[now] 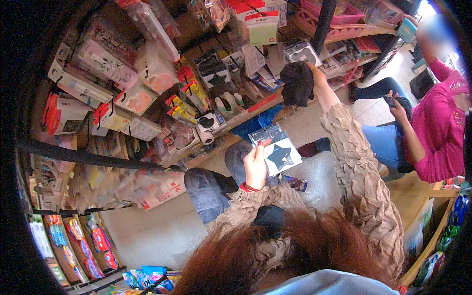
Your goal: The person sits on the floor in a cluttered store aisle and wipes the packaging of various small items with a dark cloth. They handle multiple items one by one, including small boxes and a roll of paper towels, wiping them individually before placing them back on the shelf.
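My left hand (255, 166), with a red beaded bracelet at its wrist, grips a clear plastic packet (282, 155) above my knees. Inside the packet a dark star shape shows on a white card; a second sleeve edge seems to lie behind it. My right hand (318, 78) reaches forward to the shelf edge and clutches a bunched black cloth (296, 84), which hides most of the fingers. Just beyond the cloth hangs a packet with a dark rounded item (304, 54). A similar star packet (217, 78) hangs on the rack, left of my right hand.
Hooks hold yellow-and-red packs (195, 94) and stationery packets. A small white camera-like device (205, 129) stands at the lower shelf edge. Pink baskets (341, 24) sit on the upper shelf. At right another person in a pink top (437, 136) holds dark cloth. A dark packet (296, 183) lies below my left hand.
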A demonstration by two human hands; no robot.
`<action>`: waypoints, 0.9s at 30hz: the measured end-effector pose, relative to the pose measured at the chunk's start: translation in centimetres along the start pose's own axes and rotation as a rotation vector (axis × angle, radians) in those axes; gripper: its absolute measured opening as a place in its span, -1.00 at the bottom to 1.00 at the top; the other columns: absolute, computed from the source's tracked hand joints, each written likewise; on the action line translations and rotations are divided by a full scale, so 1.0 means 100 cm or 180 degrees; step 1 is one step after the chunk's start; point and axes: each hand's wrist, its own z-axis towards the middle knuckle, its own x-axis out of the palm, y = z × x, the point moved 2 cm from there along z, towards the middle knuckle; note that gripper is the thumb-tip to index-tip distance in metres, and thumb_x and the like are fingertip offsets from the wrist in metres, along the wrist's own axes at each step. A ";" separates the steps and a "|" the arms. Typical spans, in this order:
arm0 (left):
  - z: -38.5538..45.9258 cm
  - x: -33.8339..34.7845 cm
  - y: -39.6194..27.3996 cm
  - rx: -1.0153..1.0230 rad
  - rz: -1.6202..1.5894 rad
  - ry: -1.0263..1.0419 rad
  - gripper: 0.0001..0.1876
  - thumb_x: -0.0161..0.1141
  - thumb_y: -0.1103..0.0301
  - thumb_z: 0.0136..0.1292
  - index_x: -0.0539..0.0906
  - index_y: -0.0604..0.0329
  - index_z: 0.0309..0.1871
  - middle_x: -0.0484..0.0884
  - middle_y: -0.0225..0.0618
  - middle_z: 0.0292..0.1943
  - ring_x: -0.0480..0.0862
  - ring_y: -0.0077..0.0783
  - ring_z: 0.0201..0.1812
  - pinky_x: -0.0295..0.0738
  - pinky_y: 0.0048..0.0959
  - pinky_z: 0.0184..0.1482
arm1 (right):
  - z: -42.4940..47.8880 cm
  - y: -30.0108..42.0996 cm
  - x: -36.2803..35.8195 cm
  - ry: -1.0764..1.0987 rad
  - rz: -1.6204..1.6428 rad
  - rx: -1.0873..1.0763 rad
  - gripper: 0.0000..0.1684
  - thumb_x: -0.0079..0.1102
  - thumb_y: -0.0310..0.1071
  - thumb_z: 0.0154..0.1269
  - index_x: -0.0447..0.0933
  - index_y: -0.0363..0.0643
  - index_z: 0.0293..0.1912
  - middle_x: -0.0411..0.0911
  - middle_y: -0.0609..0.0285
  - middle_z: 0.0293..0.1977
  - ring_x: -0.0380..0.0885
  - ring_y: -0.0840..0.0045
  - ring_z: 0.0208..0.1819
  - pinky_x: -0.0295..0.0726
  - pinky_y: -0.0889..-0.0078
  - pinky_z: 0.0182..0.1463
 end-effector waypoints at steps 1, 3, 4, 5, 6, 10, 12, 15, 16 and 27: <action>0.000 -0.002 0.000 -0.0018 0.0031 -0.0031 -0.66 -0.12 0.26 0.36 0.59 0.36 -0.12 0.62 -0.28 -0.19 0.52 -0.62 -0.23 0.35 -0.65 -0.12 | 0.003 -0.002 0.002 -0.0041 -0.0006 0.0050 -0.71 -0.04 -0.25 0.26 0.49 -0.29 -0.22 0.57 0.10 -0.33 0.57 0.30 -0.34 0.57 0.28 -0.22; 0.002 -0.007 0.002 -0.0007 0.0070 -0.0094 -0.66 -0.11 0.27 0.35 0.59 0.36 -0.12 0.62 -0.28 -0.19 0.51 -0.62 -0.22 0.34 -0.65 -0.11 | 0.010 -0.007 0.005 0.0012 -0.0089 0.0113 -0.72 -0.04 -0.26 0.25 0.48 -0.29 -0.21 0.57 0.10 -0.32 0.57 0.30 -0.34 0.57 0.27 -0.21; 0.003 -0.010 0.003 -0.0002 0.0090 -0.0127 -0.66 -0.11 0.27 0.35 0.59 0.37 -0.12 0.62 -0.28 -0.19 0.51 -0.62 -0.22 0.33 -0.65 -0.10 | 0.014 -0.009 0.007 0.0038 -0.0128 0.0145 -0.72 -0.04 -0.26 0.25 0.48 -0.28 -0.20 0.57 0.10 -0.32 0.57 0.30 -0.34 0.57 0.27 -0.21; 0.006 -0.005 0.007 -0.0014 0.0080 -0.0105 -0.66 -0.11 0.27 0.35 0.59 0.37 -0.12 0.62 -0.28 -0.19 0.51 -0.62 -0.21 0.33 -0.65 -0.10 | 0.020 -0.004 -0.004 0.0022 -0.0116 0.0139 -0.71 -0.05 -0.26 0.25 0.48 -0.28 -0.19 0.57 0.10 -0.31 0.57 0.30 -0.33 0.57 0.26 -0.21; 0.007 0.000 0.007 -0.0011 0.0088 -0.0058 -0.66 -0.10 0.27 0.35 0.59 0.37 -0.12 0.62 -0.28 -0.19 0.50 -0.62 -0.21 0.33 -0.65 -0.10 | 0.024 0.004 -0.012 0.0016 -0.0110 0.0123 -0.71 -0.06 -0.25 0.26 0.48 -0.27 -0.18 0.57 0.10 -0.31 0.57 0.29 -0.33 0.57 0.26 -0.21; 0.008 0.001 0.005 -0.0034 0.0181 -0.0062 -0.67 -0.09 0.27 0.34 0.59 0.36 -0.11 0.62 -0.30 -0.19 0.49 -0.63 -0.21 0.31 -0.66 -0.10 | 0.024 -0.001 -0.019 0.0246 0.0089 0.0075 -0.69 -0.12 -0.23 0.28 0.48 -0.24 -0.16 0.57 0.10 -0.30 0.57 0.27 -0.31 0.56 0.21 -0.17; 0.007 -0.001 0.006 -0.0061 0.0182 -0.0078 -0.67 -0.09 0.27 0.34 0.59 0.34 -0.11 0.62 -0.30 -0.18 0.49 -0.64 -0.22 0.31 -0.66 -0.10 | 0.022 -0.002 -0.017 0.0175 0.0028 0.0277 -0.67 -0.15 -0.21 0.29 0.47 -0.23 -0.15 0.57 0.09 -0.30 0.57 0.26 -0.30 0.55 0.20 -0.14; 0.007 -0.002 0.007 -0.0082 0.0134 -0.0086 -0.68 -0.09 0.27 0.34 0.59 0.33 -0.11 0.61 -0.31 -0.19 0.49 -0.64 -0.23 0.32 -0.66 -0.11 | 0.023 -0.003 -0.011 -0.0040 -0.0041 0.0344 -0.66 -0.17 -0.21 0.29 0.47 -0.23 -0.14 0.57 0.09 -0.29 0.56 0.26 -0.29 0.54 0.19 -0.11; 0.007 -0.003 0.008 -0.0088 0.0118 -0.0093 -0.67 -0.09 0.26 0.34 0.60 0.32 -0.11 0.61 -0.32 -0.20 0.49 -0.64 -0.23 0.32 -0.66 -0.11 | 0.025 -0.004 -0.010 -0.0127 -0.0056 0.0331 -0.66 -0.17 -0.21 0.29 0.47 -0.23 -0.14 0.57 0.09 -0.29 0.56 0.26 -0.29 0.54 0.19 -0.10; 0.008 -0.004 0.010 -0.0172 0.0155 -0.0039 -0.66 -0.10 0.24 0.35 0.59 0.32 -0.09 0.60 -0.34 -0.22 0.49 -0.63 -0.22 0.31 -0.67 -0.11 | 0.044 0.000 -0.012 0.0098 -0.0165 0.0359 -0.68 -0.16 -0.24 0.27 0.51 -0.22 -0.20 0.59 0.13 -0.35 0.57 0.28 -0.36 0.56 0.25 -0.21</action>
